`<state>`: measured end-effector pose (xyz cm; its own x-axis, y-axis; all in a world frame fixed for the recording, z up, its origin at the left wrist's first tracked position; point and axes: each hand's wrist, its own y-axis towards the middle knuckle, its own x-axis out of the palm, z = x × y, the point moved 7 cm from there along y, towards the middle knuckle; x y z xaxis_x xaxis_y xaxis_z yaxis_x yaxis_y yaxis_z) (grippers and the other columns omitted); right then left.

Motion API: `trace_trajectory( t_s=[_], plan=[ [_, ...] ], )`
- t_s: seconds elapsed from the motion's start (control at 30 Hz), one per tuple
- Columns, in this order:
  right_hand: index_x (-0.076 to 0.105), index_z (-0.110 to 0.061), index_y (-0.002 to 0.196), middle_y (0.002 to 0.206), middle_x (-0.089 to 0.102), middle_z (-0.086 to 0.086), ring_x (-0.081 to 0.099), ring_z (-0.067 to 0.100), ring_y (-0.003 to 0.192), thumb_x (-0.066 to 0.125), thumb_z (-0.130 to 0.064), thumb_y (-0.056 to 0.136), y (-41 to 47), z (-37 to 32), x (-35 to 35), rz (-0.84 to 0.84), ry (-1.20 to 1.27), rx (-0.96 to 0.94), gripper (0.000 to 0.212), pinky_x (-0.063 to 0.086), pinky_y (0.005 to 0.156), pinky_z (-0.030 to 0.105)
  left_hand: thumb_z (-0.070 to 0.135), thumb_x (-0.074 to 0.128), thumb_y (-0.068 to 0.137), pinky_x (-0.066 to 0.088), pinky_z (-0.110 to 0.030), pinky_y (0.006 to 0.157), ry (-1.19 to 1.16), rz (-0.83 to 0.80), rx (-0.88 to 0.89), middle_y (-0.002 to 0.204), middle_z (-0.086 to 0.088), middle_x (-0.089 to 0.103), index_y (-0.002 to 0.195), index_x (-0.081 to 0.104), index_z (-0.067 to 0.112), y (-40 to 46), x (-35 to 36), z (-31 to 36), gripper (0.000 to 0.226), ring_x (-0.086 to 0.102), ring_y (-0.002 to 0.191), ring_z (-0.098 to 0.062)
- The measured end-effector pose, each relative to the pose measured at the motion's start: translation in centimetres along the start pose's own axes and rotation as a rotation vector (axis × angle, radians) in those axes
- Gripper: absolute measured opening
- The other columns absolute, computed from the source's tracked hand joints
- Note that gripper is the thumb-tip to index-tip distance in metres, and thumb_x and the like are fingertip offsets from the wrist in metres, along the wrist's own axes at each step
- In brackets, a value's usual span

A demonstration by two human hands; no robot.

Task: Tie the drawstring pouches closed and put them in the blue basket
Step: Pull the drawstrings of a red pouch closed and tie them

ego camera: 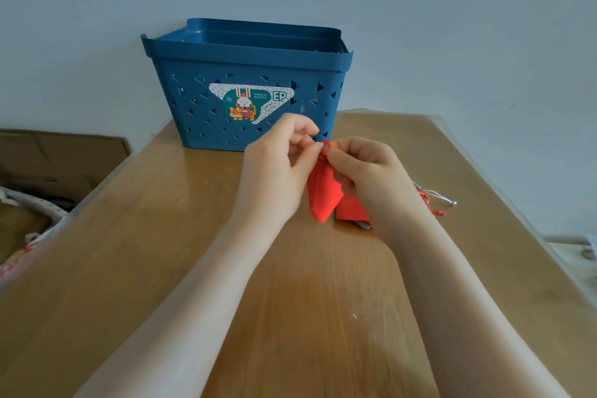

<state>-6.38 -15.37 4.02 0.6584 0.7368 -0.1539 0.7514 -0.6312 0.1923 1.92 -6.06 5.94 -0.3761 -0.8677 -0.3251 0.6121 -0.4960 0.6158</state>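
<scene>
A red drawstring pouch hangs above the wooden table, held between both hands. My left hand pinches the red drawstring at the pouch's gathered neck. My right hand pinches the same cord from the other side. A small loop of cord shows between the fingertips. Behind the hands stands the blue basket with triangular holes and a sticker; its inside is hidden. Another red pouch lies on the table under my right wrist, mostly covered.
Red and white cords of more pouches lie to the right of my right wrist. A cardboard box with cloth sits off the table's left edge. A pale wall stands close behind the basket.
</scene>
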Motion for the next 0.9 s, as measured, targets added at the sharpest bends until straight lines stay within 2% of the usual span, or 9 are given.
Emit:
trace_trajectory(
  t_s=[0.1,0.2,0.27,0.4,0.53,0.6,0.67,0.73,0.9],
  plan=[
    [0.059,-0.011,0.071,0.056,0.038,0.001,0.027,0.007,0.046,0.052,-0.009,0.093,0.1,0.1,-0.7,0.01,0.127,0.043,0.023,0.024,0.04,0.013,0.014,0.06,0.084,0.047,-0.011,0.074,-0.08,-0.03,0.051,0.083,0.008,0.067,0.089,0.065,0.016,-0.4,0.7,0.7,0.007,0.063,0.078,0.001],
    [0.059,-0.007,0.072,0.061,0.036,0.004,0.027,0.01,0.053,0.052,-0.008,0.093,0.3,0.4,-0.9,-0.004,0.234,0.053,0.022,0.021,0.045,0.016,0.017,0.064,0.079,0.05,-0.013,0.076,-0.101,-0.005,0.084,0.087,0.002,0.068,0.09,0.07,0.009,-0.6,1.0,0.9,0.015,0.065,0.081,-0.003],
    [0.062,-0.005,0.077,0.061,0.043,0.004,0.033,0.011,0.056,0.051,-0.007,0.093,0.3,0.6,-0.6,-0.024,0.309,0.055,0.019,0.024,0.05,0.02,0.017,0.065,0.078,0.05,-0.015,0.075,-0.077,0.064,0.095,0.084,0.005,0.066,0.087,0.071,0.008,-0.5,0.5,0.8,0.015,0.064,0.08,-0.005],
    [0.064,-0.006,0.082,0.06,0.055,-0.002,0.045,0.006,0.055,0.05,-0.003,0.091,0.3,0.4,0.2,-0.077,0.511,0.058,0.017,0.038,0.051,0.013,0.014,0.064,0.08,0.049,-0.016,0.074,-0.017,0.172,0.14,0.085,0.001,0.064,0.079,0.07,0.004,-0.4,-0.4,0.6,0.012,0.06,0.081,-0.006],
    [0.058,-0.011,0.08,0.06,0.057,0.0,0.049,0.008,0.055,0.052,0.001,0.089,0.3,0.3,0.4,-0.093,0.52,0.055,0.016,0.041,0.057,0.018,0.008,0.058,0.084,0.048,-0.015,0.071,0.006,0.172,0.198,0.084,0.005,0.059,0.077,0.064,0.005,-0.7,-0.4,1.1,0.009,0.057,0.079,-0.005],
    [0.053,-0.013,0.081,0.058,0.055,0.001,0.048,0.01,0.053,0.051,0.005,0.088,0.3,0.5,0.2,-0.089,0.552,0.09,0.02,0.041,0.056,0.02,0.011,0.054,0.082,0.045,-0.014,0.071,-0.103,0.137,0.058,0.077,0.008,0.058,0.073,0.058,0.015,-0.7,-0.1,0.1,0.011,0.055,0.074,-0.002],
    [0.049,-0.014,0.079,0.056,0.05,0.004,0.045,0.011,0.051,0.047,0.008,0.087,0.4,0.6,0.1,-0.078,0.612,0.12,0.023,0.039,0.05,0.018,0.012,0.051,0.081,0.048,-0.026,0.077,-0.356,0.09,-0.228,0.068,0.008,0.058,0.065,0.056,0.02,-0.8,0.7,-1.4,0.019,0.055,0.072,-0.01],
    [0.045,-0.015,0.076,0.056,0.044,0.005,0.041,0.011,0.049,0.043,0.009,0.087,0.5,0.9,0.0,-0.06,0.696,0.15,0.026,0.035,0.047,0.017,0.001,0.048,0.086,0.052,-0.031,0.082,-0.638,0.07,-0.451,0.062,0.006,0.058,0.061,0.053,0.014,-1.2,1.8,-2.2,0.028,0.058,0.069,-0.011],
    [0.037,-0.018,0.069,0.051,0.044,0.0,0.041,0.009,0.045,0.038,0.005,0.086,0.7,1.8,0.5,-0.063,0.948,0.237,0.029,0.03,0.044,0.017,-0.01,0.04,0.088,0.053,-0.015,0.071,-0.955,0.063,-0.606,0.066,-0.004,0.055,0.066,0.051,0.005,-1.5,2.9,-2.0,0.029,0.059,0.065,-0.008]
  ],
)
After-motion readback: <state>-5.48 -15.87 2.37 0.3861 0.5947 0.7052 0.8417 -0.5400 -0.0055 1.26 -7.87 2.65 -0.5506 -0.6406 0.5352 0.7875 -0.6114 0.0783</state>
